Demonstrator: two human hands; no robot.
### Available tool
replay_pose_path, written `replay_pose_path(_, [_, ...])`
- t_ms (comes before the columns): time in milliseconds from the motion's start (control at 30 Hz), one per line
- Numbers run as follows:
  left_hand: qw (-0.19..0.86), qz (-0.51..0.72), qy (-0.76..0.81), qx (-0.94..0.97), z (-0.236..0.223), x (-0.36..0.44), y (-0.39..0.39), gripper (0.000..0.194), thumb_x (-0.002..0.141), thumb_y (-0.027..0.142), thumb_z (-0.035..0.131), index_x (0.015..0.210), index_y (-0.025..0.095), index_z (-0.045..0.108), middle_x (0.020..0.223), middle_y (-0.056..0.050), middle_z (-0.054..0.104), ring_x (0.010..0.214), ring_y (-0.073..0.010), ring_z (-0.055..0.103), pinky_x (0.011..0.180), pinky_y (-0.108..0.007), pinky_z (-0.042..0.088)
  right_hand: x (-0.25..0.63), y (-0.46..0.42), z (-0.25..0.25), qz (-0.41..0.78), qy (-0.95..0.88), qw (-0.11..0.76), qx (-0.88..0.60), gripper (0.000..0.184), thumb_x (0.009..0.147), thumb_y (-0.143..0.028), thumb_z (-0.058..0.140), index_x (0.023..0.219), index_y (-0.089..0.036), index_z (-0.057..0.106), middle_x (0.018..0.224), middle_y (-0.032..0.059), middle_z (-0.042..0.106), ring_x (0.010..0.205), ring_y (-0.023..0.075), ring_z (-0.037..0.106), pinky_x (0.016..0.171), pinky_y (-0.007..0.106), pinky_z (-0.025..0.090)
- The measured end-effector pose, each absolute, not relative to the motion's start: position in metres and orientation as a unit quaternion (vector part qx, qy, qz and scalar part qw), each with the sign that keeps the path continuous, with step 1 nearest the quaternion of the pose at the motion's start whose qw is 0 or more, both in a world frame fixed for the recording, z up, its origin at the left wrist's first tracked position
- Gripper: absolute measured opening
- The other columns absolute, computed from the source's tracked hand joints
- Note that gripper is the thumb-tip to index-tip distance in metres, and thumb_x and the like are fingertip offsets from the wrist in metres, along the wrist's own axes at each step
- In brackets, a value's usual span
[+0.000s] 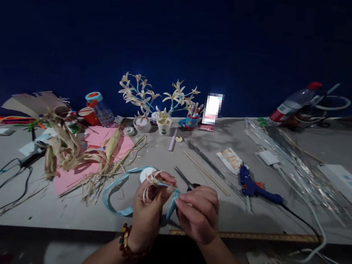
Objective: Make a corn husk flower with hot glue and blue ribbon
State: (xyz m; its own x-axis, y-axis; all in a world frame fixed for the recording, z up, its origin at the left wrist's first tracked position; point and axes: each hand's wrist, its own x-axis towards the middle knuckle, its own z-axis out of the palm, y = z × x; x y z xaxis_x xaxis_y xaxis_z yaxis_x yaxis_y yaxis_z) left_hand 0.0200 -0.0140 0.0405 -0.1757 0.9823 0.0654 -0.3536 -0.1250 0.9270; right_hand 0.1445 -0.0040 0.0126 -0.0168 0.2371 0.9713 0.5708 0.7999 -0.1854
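My left hand (148, 213), with a beaded bracelet on its wrist, is closed on a pale husk flower (148, 191); its narrow petals stick out past the fingers. The flower's stem (166, 185), wrapped in light blue, points right towards my right hand (200, 213). That hand pinches the light blue tape (171, 207) at the stem, and a folded length of it hangs between the hands. More of the blue tape loops over the table on the left, by a white round spool (148, 174). Scissors (182, 176) lie just behind my right hand, their handles partly hidden.
Left, dried corn husks (63, 152) lie on pink paper (71, 178). Finished husk flowers stand in a white cup (164, 127) and a bowl (142, 123). Right are a blue glue gun (259, 189), thin wires (219, 172), a power strip (347, 185) and a tilted bottle (291, 106).
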Motion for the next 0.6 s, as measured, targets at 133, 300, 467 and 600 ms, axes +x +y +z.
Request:
replay_pose_path(133, [0.513,0.652,0.403,0.386,0.037,0.019,-0.014,0.007,0.078,0.023,0.078,0.083,0.019,0.074,0.086,-0.004,0.069,0.082,-0.0163,0.064,0.078,-0.026,0.052,0.146,-0.006,0.008,-0.116,-0.7,0.645,-0.283,0.01,0.09,-0.014,0.061,0.086,-0.021,0.068,0.085,0.0035,0.067,0.075,0.018,0.06,0.065,0.037,0.054])
replay_pose_path(300, [0.502,0.656,0.396,0.401,0.034,0.016,-0.016,0.004,0.079,0.021,0.077,0.08,0.019,0.074,0.085,-0.004,0.069,0.087,-0.018,0.063,0.083,-0.028,0.051,0.146,-0.005,0.0,-0.087,-0.681,0.671,-0.28,0.01,0.087,-0.012,0.064,0.089,-0.021,0.068,0.087,0.0029,0.067,0.075,0.018,0.062,0.065,0.038,0.054])
replay_pose_path(467, [0.507,0.621,0.398,0.445,0.037,0.009,-0.017,0.002,0.081,0.019,0.074,0.08,0.02,0.075,0.088,-0.005,0.069,0.091,-0.0204,0.062,0.088,-0.032,0.048,0.146,-0.004,0.009,-0.035,-0.66,0.703,-0.262,0.01,0.088,-0.013,0.062,0.094,-0.019,0.066,0.084,0.0037,0.065,0.071,0.0172,0.061,0.062,0.037,0.054])
replay_pose_path(600, [0.474,0.619,0.389,0.491,0.035,0.005,-0.017,0.005,0.082,0.018,0.072,0.079,0.021,0.074,0.091,-0.006,0.069,0.097,-0.0222,0.059,0.087,-0.032,0.048,0.143,-0.004,0.007,0.074,-0.652,0.705,-0.269,0.011,0.091,-0.017,0.059,0.099,-0.023,0.063,0.082,0.0034,0.065,0.071,0.0188,0.063,0.066,0.04,0.056])
